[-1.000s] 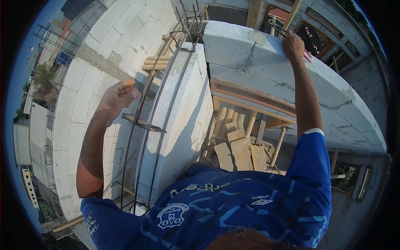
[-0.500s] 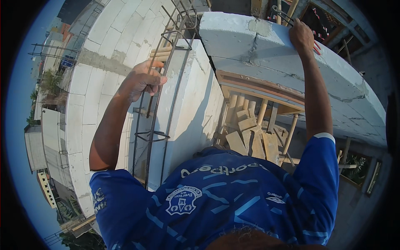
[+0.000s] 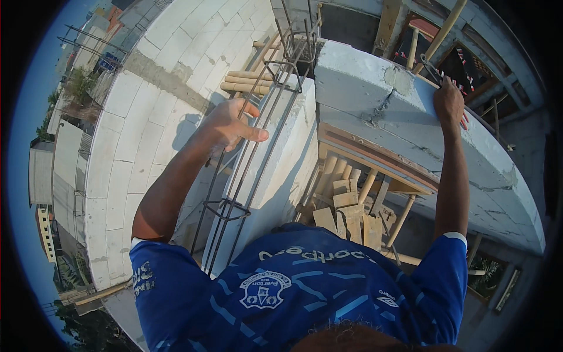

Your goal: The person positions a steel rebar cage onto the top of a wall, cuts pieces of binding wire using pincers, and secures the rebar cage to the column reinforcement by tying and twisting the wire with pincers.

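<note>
Steel rebar (image 3: 225, 217) runs by our left hand (image 3: 230, 126), thumb and fingers apart; our right hand (image 3: 449, 102) clamps pincers (image 3: 432, 70) by the wall (image 3: 498, 161).

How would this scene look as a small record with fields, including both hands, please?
Left hand: at the rebar cage, fingers partly curled; cannot tell whether they grip a bar
Right hand: closed on a red-handled tool, at the edge of the right-hand block wall
Cage position: along the narrow white wall
Below: wooden boards
Clothing: blue shirt
</note>
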Demonstrator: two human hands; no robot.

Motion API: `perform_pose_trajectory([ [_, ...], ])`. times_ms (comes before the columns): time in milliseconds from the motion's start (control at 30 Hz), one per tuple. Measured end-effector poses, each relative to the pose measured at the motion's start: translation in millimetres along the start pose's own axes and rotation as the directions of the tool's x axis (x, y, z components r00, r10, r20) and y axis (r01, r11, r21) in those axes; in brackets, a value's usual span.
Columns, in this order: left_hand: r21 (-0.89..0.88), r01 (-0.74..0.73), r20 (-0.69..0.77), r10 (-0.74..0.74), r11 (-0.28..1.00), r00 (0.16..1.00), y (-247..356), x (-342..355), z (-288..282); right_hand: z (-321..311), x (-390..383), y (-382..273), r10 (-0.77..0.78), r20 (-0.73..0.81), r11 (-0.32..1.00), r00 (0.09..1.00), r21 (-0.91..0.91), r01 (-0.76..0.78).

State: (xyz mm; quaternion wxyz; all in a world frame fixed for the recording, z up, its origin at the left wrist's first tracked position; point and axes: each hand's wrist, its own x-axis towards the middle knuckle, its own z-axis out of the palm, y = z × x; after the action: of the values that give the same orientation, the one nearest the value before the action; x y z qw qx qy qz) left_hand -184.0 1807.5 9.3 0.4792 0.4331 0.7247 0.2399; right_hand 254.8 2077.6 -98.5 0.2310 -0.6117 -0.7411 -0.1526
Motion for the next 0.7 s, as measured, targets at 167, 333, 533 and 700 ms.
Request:
perform_pose_trajectory([
  [167, -0.016, 0.017, 0.016, -0.016, 1.000, 1.000, -6.0, 2.2, -2.6, -6.2, -0.5, -9.1, 0.059, 0.076, 0.998, 0.995, -0.020, -0.058],
  [333, -0.018, -0.077, 0.084, 0.078, 0.997, 0.993, -9.3, 1.6, -8.6, -8.1, 2.3, -10.0, 0.083, 0.120, 0.996, 0.989, -0.028, -0.080],
  [533, 0.009, -0.281, 0.164, 0.275, 0.960, 0.947, -24.5, 27.3, -10.4, 6.0, 5.2, 24.3, 0.078, 0.190, 0.990, 0.979, -0.132, -0.053],
  [700, 0.063, -0.236, 0.136, 0.226, 0.970, 0.965, -37.6, 27.1, -19.6, 3.4, -6.2, -3.8, 0.009, -0.005, 0.994, 1.000, 0.106, -0.008],
])
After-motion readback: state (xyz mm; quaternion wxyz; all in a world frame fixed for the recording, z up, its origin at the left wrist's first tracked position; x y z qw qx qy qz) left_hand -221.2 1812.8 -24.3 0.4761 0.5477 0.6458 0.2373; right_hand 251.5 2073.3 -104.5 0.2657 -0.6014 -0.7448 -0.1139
